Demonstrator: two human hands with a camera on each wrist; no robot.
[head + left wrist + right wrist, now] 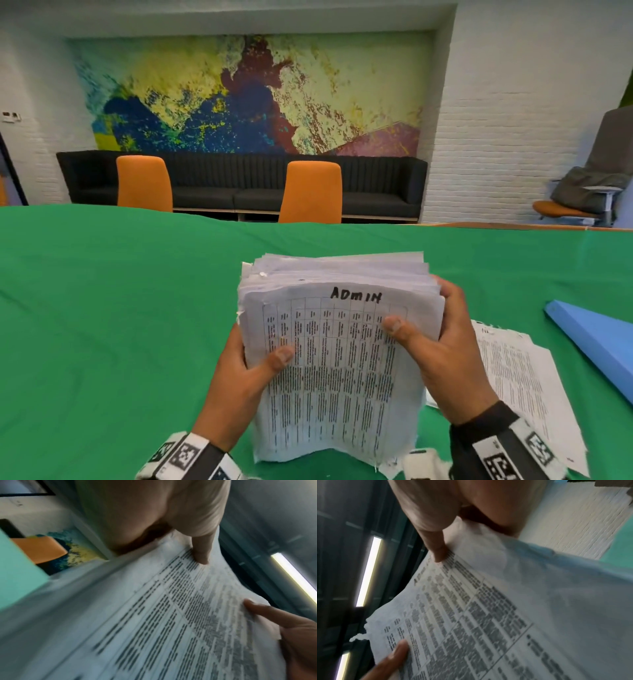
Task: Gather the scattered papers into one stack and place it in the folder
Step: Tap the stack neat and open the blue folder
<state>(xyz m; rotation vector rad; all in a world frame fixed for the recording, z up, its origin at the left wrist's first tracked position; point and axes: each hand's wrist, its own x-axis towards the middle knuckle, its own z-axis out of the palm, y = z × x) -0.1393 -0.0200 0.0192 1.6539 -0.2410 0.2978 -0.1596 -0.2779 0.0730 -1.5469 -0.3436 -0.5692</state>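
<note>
- My left hand [239, 377] grips the left edge of the paper stack [335, 359], thumb across the top sheet.
- I hold the stack upright above the green table [102, 308]; only the head view shows "ADMIN" clearly.
- My right hand [442, 356] clasps the right edge.
- Loose papers [513, 373] lie beside the blue folder [596, 339], unseen by either wrist view.

my right hand [453, 507] thumb on printed top sheet of paper stack [505, 608]; my left hand [390, 661] thumb at its lower edge; ceiling lights [368, 572] behind
</note>
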